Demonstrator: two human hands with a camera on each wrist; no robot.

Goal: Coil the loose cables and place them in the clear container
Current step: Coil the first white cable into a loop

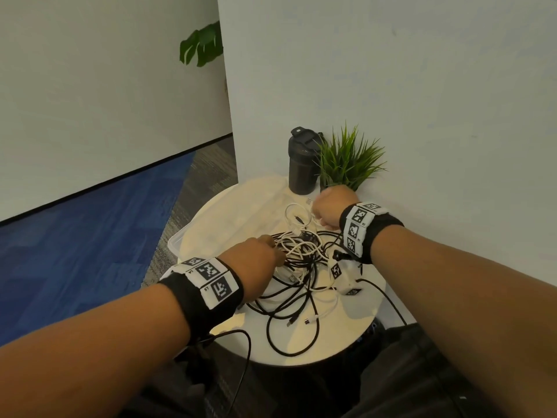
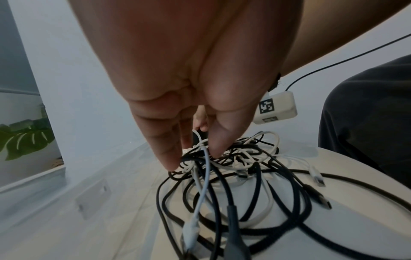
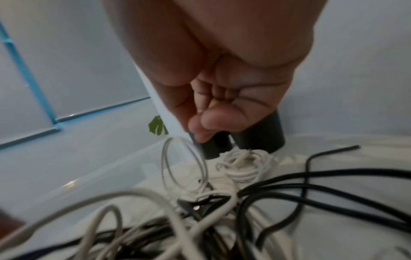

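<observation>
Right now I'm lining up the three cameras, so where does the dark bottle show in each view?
Head: the dark bottle stands upright at the table's far edge, by the wall, left of the spiky plant.
Left wrist: not in it; the left hand fills the middle.
Right wrist: only its base shows, behind the right hand.
Shared landmark: the cable tangle.
</observation>
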